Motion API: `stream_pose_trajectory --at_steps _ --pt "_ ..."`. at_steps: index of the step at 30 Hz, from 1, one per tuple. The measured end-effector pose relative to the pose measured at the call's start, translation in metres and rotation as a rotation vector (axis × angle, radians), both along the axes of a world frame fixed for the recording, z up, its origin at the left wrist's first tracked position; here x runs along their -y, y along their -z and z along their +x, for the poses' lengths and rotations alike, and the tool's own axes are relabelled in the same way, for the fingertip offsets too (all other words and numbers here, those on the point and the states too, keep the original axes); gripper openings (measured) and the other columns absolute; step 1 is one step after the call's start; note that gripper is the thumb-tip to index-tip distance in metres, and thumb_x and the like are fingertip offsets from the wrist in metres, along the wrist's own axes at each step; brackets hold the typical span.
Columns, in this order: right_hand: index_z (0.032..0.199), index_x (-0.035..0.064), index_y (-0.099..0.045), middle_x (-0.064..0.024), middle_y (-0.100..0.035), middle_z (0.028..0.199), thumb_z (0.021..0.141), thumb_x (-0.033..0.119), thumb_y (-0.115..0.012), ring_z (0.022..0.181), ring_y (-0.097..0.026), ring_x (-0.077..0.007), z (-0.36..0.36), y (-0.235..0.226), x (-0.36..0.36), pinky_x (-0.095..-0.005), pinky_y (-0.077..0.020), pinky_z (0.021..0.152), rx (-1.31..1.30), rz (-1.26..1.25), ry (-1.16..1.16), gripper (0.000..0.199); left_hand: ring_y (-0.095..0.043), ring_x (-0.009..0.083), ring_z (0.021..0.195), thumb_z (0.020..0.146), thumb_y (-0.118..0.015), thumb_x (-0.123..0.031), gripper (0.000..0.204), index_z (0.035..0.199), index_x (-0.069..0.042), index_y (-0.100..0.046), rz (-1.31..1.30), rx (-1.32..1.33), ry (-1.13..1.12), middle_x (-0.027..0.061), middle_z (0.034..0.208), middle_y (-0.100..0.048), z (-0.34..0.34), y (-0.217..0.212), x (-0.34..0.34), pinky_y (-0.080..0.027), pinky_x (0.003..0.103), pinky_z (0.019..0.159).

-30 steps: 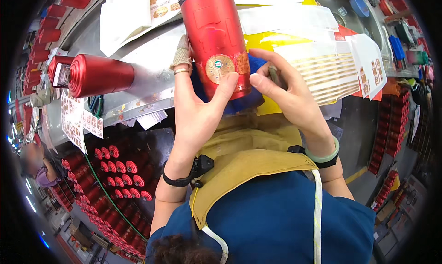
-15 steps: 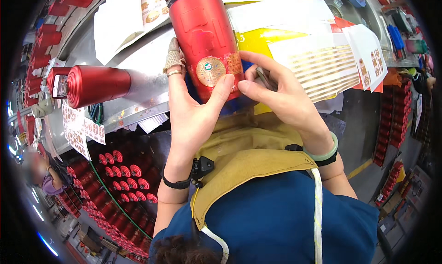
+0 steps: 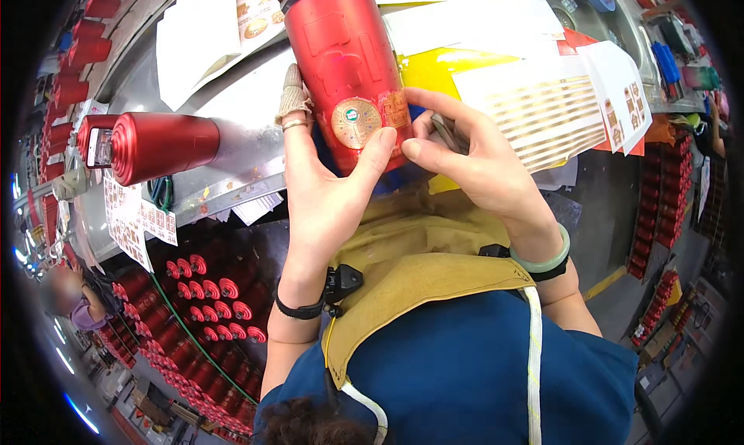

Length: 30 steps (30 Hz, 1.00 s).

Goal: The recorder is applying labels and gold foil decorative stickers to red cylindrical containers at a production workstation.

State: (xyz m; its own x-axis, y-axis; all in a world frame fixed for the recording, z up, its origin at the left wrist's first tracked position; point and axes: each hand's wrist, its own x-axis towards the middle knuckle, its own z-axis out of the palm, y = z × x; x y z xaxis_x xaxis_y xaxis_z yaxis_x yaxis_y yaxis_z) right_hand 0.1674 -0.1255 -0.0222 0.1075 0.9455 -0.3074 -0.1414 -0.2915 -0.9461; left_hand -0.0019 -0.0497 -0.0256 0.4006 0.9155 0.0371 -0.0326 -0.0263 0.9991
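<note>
Red tumbler (image 3: 341, 50) is tilting at the surface's (image 3: 252, 149) near edge, left hand (image 3: 332, 193) clasping it, thumb on its front; fingers of the right hand (image 3: 492, 162) are bending against its side, any pinch unclear. Gold disc (image 3: 356, 123) and orange-gold patch (image 3: 396, 108) are already showing; what's left isn't.

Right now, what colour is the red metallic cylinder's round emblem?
Gold emblem, green centre; best in head view.

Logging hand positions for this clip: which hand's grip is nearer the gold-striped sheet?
Right. The right-hand grip is just left of the gold-striped sheet; the left-hand grip is farther left, on the red flask.
</note>
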Motion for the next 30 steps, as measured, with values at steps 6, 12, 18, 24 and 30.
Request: stream_pose_trajectory --at_steps 6,12,18,24,30 --pt "0.148 -0.0082 -0.048 0.0016 -0.06 0.089 0.095 0.016 -0.074 0.082 -0.056 -0.0058 0.001 0.0 -0.001 -0.0227 -0.0474 0.072 -0.008 -0.009 -0.004 0.063 -0.06 0.0207 0.124 0.092 -0.08 -0.01 0.074 0.149 0.004 -0.035 -0.036 -0.006 0.019 0.0152 0.138 -0.056 -0.002 -0.002 0.0 -0.052 0.036 0.105" --pt "0.148 -0.0077 -0.048 0.0012 -0.062 0.093 0.097 0.016 -0.074 0.087 -0.058 -0.0064 -0.001 -0.001 0.001 -0.0228 -0.0476 0.078 -0.051 0.005 0.01 0.062 -0.058 0.0216 0.128 0.094 -0.078 -0.014 0.079 0.154 0.005 -0.03 -0.003 -0.003 0.04 0.0169 0.142 -0.054 -0.004 0.0 0.001 -0.049 0.037 0.107" --pt "0.149 -0.0034 -0.05 0.0035 -0.056 0.098 0.102 0.024 -0.069 0.084 -0.048 -0.0047 0.003 -0.002 0.004 -0.0219 -0.0404 0.077 -0.08 -0.007 0.085 0.058 -0.039 0.0301 0.15 0.1 -0.065 -0.047 0.096 0.163 0.006 -0.017 0.241 0.003 0.013 0.0239 0.164 -0.035 -0.026 0.021 0.008 -0.032 0.042 0.122" --pt "0.148 -0.0033 -0.051 0.0013 -0.055 0.092 0.109 0.032 -0.058 0.075 -0.041 -0.0068 0.006 0.001 0.001 -0.0211 -0.0353 0.069 -0.028 0.001 0.126 0.054 -0.057 0.0328 0.136 0.074 -0.092 -0.009 0.094 0.153 0.005 -0.044 0.389 -0.336 -0.141 0.0222 0.15 -0.055 -0.032 0.047 0.016 -0.043 0.041 0.114" --pt "0.148 -0.0039 -0.051 0.0013 -0.055 0.092 0.109 0.032 -0.057 0.074 -0.041 -0.0063 0.008 0.002 -0.002 -0.0212 -0.0343 0.068 0.035 0.019 0.158 0.053 -0.062 0.0326 0.126 0.073 -0.091 -0.005 0.081 0.146 0.002 -0.057 0.557 -0.325 -0.235 0.0166 0.142 -0.062 -0.033 0.039 0.017 -0.048 0.042 0.108"
